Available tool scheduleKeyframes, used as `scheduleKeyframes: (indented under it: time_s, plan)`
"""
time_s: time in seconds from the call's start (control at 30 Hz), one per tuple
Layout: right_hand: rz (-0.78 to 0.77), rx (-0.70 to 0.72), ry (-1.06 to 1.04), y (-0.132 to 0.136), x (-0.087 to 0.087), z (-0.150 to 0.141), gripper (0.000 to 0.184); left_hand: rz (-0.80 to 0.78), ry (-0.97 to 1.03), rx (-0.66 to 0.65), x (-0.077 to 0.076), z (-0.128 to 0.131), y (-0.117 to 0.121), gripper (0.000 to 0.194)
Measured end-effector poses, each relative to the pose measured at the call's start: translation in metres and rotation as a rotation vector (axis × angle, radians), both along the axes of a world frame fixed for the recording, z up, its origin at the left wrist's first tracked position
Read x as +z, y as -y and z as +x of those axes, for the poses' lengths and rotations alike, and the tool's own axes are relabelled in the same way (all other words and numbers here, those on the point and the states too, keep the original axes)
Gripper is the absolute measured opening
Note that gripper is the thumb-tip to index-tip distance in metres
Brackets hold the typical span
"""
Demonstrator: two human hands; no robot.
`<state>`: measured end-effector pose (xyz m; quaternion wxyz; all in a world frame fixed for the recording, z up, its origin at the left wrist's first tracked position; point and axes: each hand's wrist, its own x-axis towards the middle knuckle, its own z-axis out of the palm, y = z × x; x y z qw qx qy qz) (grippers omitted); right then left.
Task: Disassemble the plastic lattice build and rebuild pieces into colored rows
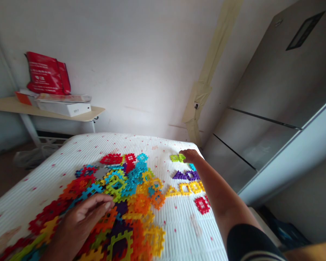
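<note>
My right hand (pixel 190 156) reaches to the far right of the bed, its fingers closed on a lime-green interlocking plastic piece (pixel 182 158). Touching it on the left is another lime piece (pixel 174 158). Nearer me on that side lie purple pieces (pixel 179 175), a row of yellow pieces (pixel 185 189) and red pieces (pixel 202 205), partly covered by my forearm. My left hand (pixel 81 221) hovers over a mixed pile of notched pieces (pixel 137 177), loosely curled, thumb and index slightly apart with nothing visible between them. A lime frame piece (pixel 116 184) is just beyond its fingertips.
White ribbed bedding with red spots (pixel 163 146) lies under the pieces. A table (pixel 97 113) at the left bears a white box (pixel 66 107) and a red bag (pixel 47 74). A grey refrigerator (pixel 260 90) stands at the right, near a taped wall socket (pixel 196 105).
</note>
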<state>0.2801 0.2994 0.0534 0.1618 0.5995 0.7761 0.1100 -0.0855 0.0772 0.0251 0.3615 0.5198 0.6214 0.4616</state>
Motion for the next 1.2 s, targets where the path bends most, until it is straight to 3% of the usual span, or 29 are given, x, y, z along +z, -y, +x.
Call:
scheduleKeyframes:
  time_s: [0.5, 0.7, 0.9, 1.03, 1.1, 1.2]
  plan:
    - [-0.015, 0.011, -0.037, 0.001, -0.004, 0.001, 0.057, -0.019, 0.050, -0.006, -0.005, -0.002, -0.001, 0.029]
    - [0.072, 0.044, -0.129, 0.011, 0.007, -0.014, 0.053, -0.011, 0.071, -0.017, -0.011, -0.003, -0.001, 0.032]
    - [0.132, 0.152, -0.399, 0.060, 0.027, -0.064, 0.041, 0.015, 0.101, -0.043, -0.009, -0.001, 0.000, 0.032]
    - [0.057, 0.309, -0.708, 0.106, 0.021, -0.096, 0.028, 0.038, 0.098, -0.067, -0.006, 0.002, 0.002, 0.030]
    - [0.053, 0.256, -0.673, 0.117, 0.012, -0.108, 0.030, 0.045, 0.092, -0.072, -0.004, 0.002, 0.001, 0.030]
    - [0.041, 0.045, -0.562, 0.113, -0.004, -0.121, 0.033, 0.032, 0.086, -0.084, -0.004, 0.003, 0.001, 0.030]
